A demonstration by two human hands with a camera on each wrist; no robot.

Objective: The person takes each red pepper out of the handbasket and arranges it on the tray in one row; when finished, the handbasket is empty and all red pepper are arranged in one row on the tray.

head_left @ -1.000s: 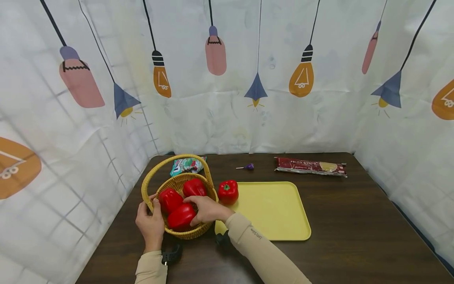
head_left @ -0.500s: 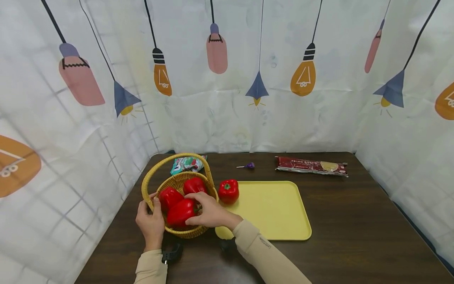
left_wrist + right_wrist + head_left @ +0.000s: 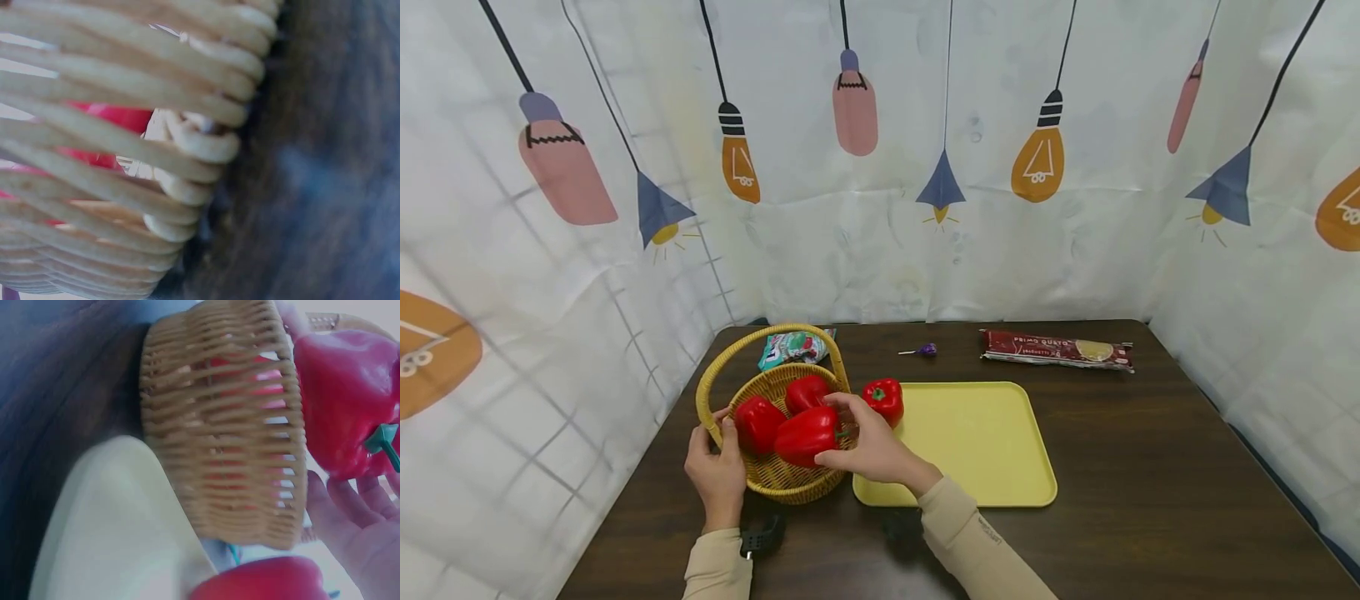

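A yellow wicker basket (image 3: 790, 493) with a tall arched handle stands at the table's left. My left hand (image 3: 717, 477) grips it at the left, where the handle meets the rim. In the left wrist view, the woven wall (image 3: 106, 140) fills much of the picture and that hand is not seen. My right hand (image 3: 880, 450) holds a red bell pepper (image 3: 803, 437) by its stem end, raised at rim level; the right wrist view shows its green stem and red body (image 3: 344, 400). Two more red bell peppers, one left (image 3: 759, 423) and one behind (image 3: 807, 392), sit in the basket.
Right of the basket lies a yellow tray (image 3: 977, 446), with another red bell pepper (image 3: 886, 402) at its back left corner. Behind are a teal snack bag (image 3: 793, 348), a purple lollipop (image 3: 928, 349) and a red spaghetti packet (image 3: 1056, 350). Patterned curtains surround the table.
The right hand has raised the front bell pepper from low in the basket and shifted it rightward. The left hand keeps its grip on the basket, which stays in place.
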